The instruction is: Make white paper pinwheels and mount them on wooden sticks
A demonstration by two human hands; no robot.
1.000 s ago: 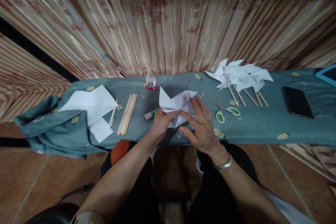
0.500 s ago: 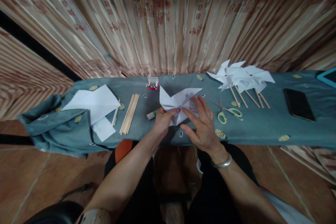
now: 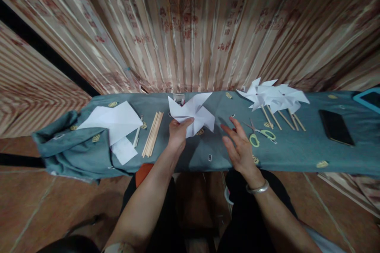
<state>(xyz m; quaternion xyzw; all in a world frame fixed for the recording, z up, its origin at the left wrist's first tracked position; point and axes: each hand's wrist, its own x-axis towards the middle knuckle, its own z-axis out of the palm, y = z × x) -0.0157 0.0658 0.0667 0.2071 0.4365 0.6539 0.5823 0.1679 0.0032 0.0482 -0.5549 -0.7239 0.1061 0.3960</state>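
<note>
A white paper pinwheel (image 3: 199,116) without a stick is held up over the cloth by my left hand (image 3: 179,131), the thumb pressing on its middle. To the right of it, my right hand (image 3: 240,148) hovers empty with its fingers apart. Green-handled scissors (image 3: 257,132) lie just beyond my right hand. Behind the pinwheel, a small box of metal pins (image 3: 179,100) is partly hidden. A row of wooden sticks (image 3: 152,134) rests on the cloth left of my left hand.
The narrow table wears a grey-green cloth (image 3: 216,142). Finished pinwheels on sticks (image 3: 273,95) lie at the back right, with a black phone (image 3: 336,127) and a blue-edged tablet (image 3: 369,99) farther right. White paper sheets (image 3: 115,120) and a pen (image 3: 137,134) lie left. A curtain (image 3: 184,31) hangs behind.
My right hand has let go of the pinwheel and moved away to the right. My left hand has lifted the pinwheel slightly leftward, in front of the pin box.
</note>
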